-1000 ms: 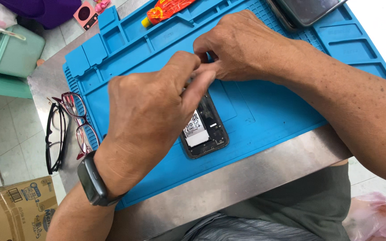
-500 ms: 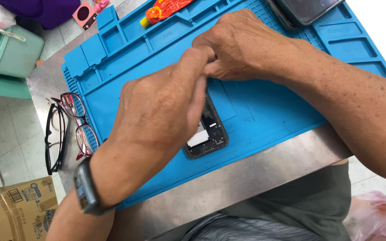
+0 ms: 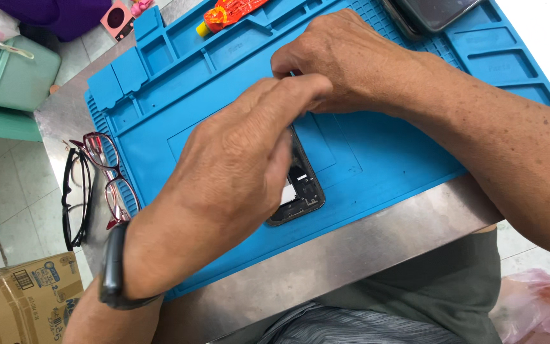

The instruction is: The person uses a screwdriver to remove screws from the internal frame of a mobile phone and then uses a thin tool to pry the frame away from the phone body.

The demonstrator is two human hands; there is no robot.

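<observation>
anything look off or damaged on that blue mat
The phone under the left hand lies open, back cover off and insides bared. Two pairs of glasses sit at the table's edge, partly past it.

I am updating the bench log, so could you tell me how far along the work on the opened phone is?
Done: the phone lies on the blue mat with its cover off, inner parts exposed. In hand: the left hand covers most of it, fingertips meeting the right hand at its top end; what they pinch is hidden. Left: the phone is not closed, and another phone lies at the mat's far edge.
</observation>
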